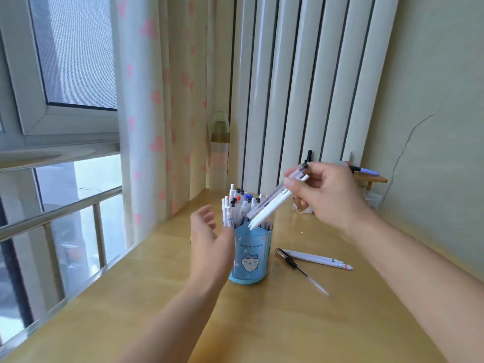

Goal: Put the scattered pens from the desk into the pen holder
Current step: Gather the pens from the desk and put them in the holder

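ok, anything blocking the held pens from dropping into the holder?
Partly. The pen holder is already crowded with upright pens, mostly at its back and left. The right hand angles its two pens toward the front opening. The left hand is beside it, not over it.

The blue pen holder (251, 258) carries a short line of dark lettering across its front, above a cartoon cat-like face, but the letters are too blurred to read. Small marks on the pens (317, 259) lying nearby are illegible too.
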